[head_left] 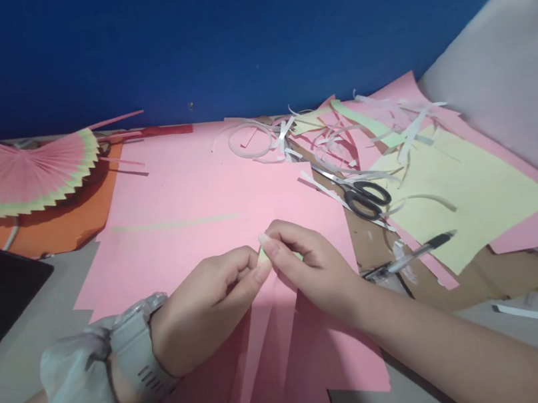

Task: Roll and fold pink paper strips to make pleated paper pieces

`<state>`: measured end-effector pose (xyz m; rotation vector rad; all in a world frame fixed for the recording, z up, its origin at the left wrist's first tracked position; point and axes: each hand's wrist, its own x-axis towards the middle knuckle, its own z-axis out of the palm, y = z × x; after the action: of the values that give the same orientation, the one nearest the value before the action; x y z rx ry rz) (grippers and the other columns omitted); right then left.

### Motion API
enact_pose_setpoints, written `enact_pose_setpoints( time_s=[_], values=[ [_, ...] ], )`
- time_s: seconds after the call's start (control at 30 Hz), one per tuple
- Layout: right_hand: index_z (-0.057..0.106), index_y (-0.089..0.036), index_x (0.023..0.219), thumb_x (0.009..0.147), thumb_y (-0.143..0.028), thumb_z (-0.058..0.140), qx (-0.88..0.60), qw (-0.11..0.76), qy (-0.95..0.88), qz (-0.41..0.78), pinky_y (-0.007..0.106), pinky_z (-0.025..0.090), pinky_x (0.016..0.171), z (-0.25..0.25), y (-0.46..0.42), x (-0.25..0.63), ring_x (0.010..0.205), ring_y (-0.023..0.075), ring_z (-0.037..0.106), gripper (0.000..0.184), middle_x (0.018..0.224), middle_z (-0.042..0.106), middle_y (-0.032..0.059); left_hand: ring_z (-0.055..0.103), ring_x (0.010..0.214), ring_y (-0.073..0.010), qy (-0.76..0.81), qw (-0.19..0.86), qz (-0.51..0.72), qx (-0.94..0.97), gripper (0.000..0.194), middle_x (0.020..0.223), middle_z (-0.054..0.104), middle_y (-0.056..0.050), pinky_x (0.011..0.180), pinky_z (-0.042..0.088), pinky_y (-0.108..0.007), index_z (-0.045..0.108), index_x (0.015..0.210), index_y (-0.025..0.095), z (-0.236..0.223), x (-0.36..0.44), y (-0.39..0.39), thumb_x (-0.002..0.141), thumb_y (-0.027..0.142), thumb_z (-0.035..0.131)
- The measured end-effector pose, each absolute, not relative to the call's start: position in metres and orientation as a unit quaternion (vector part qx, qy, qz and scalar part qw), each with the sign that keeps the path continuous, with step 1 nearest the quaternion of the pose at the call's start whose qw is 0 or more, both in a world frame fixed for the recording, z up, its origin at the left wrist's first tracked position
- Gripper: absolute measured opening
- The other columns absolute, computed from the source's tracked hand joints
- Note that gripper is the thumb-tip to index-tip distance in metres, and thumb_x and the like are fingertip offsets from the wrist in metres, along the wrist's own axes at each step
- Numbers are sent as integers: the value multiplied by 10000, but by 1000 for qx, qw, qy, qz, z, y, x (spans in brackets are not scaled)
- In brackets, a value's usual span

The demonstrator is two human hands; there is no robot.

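Observation:
Between my two hands is a pink sheet of paper (266,350) with a pale green edge, its length hanging toward me in narrow folds. My left hand (211,291) is closed, thumb and finger pinching the green edge. Right beside it, my right hand (303,264) pinches the same edge, its other fingers curled behind the paper. The two thumbs nearly touch. Beneath lies larger pink paper (184,174), with a thin pale green strip (176,223) on it just beyond my hands. The lower end of the folded paper runs out of view.
A pleated pink and green paper fan (27,173) rests on orange paper (98,207) at left, near a black tablet-like object (1,302). Right: scissors (362,197), a pen (421,251), yellow paper (470,192) and tangled paper strips (336,144). A blue wall (224,40) stands behind.

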<state>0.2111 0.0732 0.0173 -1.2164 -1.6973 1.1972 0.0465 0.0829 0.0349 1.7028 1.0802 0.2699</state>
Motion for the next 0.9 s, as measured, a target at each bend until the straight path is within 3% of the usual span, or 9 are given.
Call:
enact_pose_setpoints(
  time_s=[0.23,0.5,0.9],
  values=[
    [447,-189,701,919,-271,418,-465,368,-662,458,222,321,569,17,74,210,611,94,385,235,657,408,-39,283,568,-94,439,555,153,689,374,601,303,60,522,243,-232,368,637,191,33,45,80,886,471,386],
    [419,-189,703,936,-328,373,-440,353,-649,510,213,331,602,19,75,211,643,94,380,275,676,384,-36,306,585,-98,441,522,122,720,354,617,288,58,541,268,-232,343,653,197,30,44,82,910,439,332],
    [366,-194,669,942,-322,363,-466,341,-681,451,223,302,562,20,74,209,592,90,350,302,638,344,-46,349,607,-107,431,510,114,736,356,627,329,55,580,308,-233,324,653,202,32,44,83,922,431,279]
  ],
)
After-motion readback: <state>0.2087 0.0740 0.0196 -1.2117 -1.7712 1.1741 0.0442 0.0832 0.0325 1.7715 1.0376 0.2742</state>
